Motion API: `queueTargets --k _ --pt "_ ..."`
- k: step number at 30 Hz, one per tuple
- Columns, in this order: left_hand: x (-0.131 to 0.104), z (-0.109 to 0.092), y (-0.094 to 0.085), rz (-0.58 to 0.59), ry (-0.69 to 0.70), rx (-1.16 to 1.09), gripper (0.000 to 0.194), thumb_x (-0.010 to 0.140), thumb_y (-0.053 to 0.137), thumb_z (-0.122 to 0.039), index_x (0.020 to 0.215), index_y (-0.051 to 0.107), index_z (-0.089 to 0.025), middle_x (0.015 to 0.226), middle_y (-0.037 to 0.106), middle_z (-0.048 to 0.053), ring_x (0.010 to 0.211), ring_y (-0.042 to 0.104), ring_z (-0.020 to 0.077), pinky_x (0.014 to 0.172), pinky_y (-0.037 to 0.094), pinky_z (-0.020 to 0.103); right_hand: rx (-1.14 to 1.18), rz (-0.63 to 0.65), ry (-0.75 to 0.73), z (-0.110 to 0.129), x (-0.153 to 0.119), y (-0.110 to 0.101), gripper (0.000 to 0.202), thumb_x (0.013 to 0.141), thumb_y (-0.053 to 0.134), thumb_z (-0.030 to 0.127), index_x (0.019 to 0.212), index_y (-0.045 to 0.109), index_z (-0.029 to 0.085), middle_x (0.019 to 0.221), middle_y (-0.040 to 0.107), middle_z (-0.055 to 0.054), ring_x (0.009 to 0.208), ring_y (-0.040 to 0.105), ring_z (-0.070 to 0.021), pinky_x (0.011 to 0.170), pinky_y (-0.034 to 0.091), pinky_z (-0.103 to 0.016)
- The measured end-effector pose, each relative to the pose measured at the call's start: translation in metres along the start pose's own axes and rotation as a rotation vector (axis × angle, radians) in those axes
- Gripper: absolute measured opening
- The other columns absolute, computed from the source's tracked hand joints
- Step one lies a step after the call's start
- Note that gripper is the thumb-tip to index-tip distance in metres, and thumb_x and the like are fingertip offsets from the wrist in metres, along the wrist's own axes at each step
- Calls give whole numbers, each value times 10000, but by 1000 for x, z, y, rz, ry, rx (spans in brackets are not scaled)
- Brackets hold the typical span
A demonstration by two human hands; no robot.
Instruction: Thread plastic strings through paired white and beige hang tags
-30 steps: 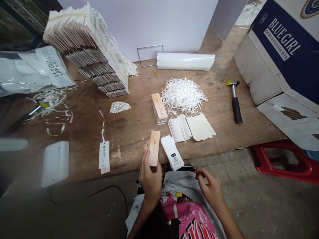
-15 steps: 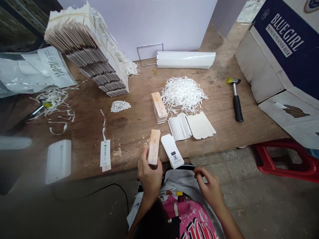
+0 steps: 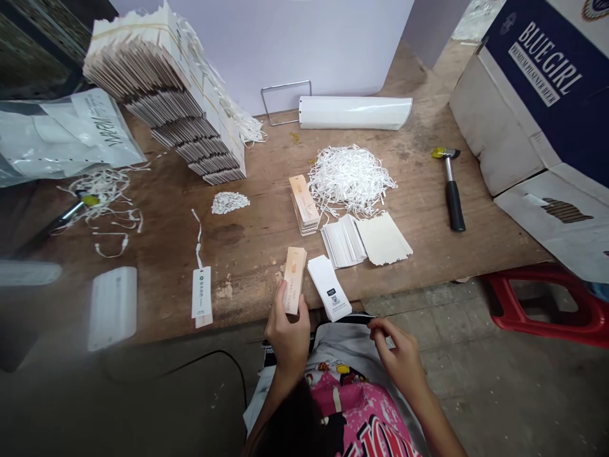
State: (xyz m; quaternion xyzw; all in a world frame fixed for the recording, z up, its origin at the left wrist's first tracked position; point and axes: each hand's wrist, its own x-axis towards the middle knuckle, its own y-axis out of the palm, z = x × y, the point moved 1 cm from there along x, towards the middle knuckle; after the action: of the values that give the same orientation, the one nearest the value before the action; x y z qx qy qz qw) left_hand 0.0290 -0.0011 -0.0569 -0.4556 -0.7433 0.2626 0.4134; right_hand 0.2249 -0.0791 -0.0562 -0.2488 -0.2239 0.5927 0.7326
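Note:
My left hand (image 3: 289, 333) grips the near end of a small stack of peach hang tags (image 3: 295, 273) at the table's front edge, thumb on one side and fingers on the other. Just right of it lies a stack of white hang tags (image 3: 328, 285) printed with a dark label and a code, its near end jutting over the edge. My right hand (image 3: 394, 349) is above my lap, fingers curled together; whatever they may pinch is hidden. Farther in are another peach tag stack (image 3: 305, 206), fanned white cards (image 3: 343, 242), cream cards (image 3: 383, 239) and a heap of white strings (image 3: 351, 181).
Left, a strung tag (image 3: 201, 293), small white pieces (image 3: 229, 202) and a tall banded tag stack (image 3: 166, 95). A plastic bag (image 3: 61, 136) lies farther left. Right, a hammer (image 3: 451, 190), a large carton (image 3: 533, 95) and a red stool (image 3: 547, 304). A white rolled sheet (image 3: 354, 113) lies behind.
My left hand and the peach stack have shifted very slightly, with the fingers reaching a bit farther along it. My right hand has barely moved left.

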Motion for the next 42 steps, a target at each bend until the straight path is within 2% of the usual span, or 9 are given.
queueTargets --k 9,13,16,18,21,24,31,39,42 --pt "3 -1 -2 10 -17 49 406 842 652 -246 1229 598 -135 1130 709 150 955 711 241 805 552 278 4 5 -11 0 1 0 168 874 478 133 813 625 184 667 658 13 578 627 -103 575 467 -171" --pt "4 -3 -4 31 -26 21 423 835 662 -286 1225 594 -137 1143 705 143 965 708 254 788 555 285 21 -31 -61 6 3 2 159 884 492 99 856 619 190 699 653 10 622 634 -104 603 483 -175" --pt "4 -3 -5 20 -40 23 389 854 636 -283 1214 600 -140 1148 704 141 964 710 250 779 555 277 27 -102 -170 19 9 3 192 889 499 74 988 620 185 867 669 -42 807 655 -131 730 517 -214" --pt "3 -3 -4 21 -45 32 387 859 630 -284 1219 598 -146 1149 705 137 960 712 248 774 555 276 5 -110 -279 30 17 3 288 883 505 67 1135 599 170 1043 646 -100 994 628 -173 861 518 -286" --pt "2 -2 -4 33 -45 26 425 850 639 -298 1244 581 -150 1160 700 138 977 707 252 790 554 287 -68 -43 -457 47 32 4 436 866 531 70 1295 529 147 1240 580 -155 1222 518 -246 998 469 -409" --pt "2 -2 -4 27 -53 8 423 860 626 -300 1256 573 -162 1168 698 134 986 705 242 810 551 288 -169 28 -589 56 44 8 471 862 559 94 1330 509 130 1321 571 -151 1340 419 -282 1063 418 -475" --pt "1 0 -6 57 -50 -31 451 850 630 -288 1279 560 -168 1192 685 141 1007 698 257 816 554 315 -243 56 -648 52 46 19 348 888 554 108 1230 594 154 1228 672 -87 1300 497 -243 1060 427 -461" --pt "3 1 -11 131 -126 -153 440 885 571 -286 1311 541 -181 1258 652 124 1132 642 258 906 526 329 -226 62 -682 49 49 15 341 872 615 133 1212 606 149 1188 692 -95 1277 523 -244 1046 439 -455" --pt "6 1 -15 103 -126 -220 421 888 563 -263 1299 548 -178 1275 635 128 1173 609 252 973 496 356 -209 73 -687 47 50 12 338 876 601 102 1209 609 163 1181 698 -82 1262 540 -235 1040 443 -457"
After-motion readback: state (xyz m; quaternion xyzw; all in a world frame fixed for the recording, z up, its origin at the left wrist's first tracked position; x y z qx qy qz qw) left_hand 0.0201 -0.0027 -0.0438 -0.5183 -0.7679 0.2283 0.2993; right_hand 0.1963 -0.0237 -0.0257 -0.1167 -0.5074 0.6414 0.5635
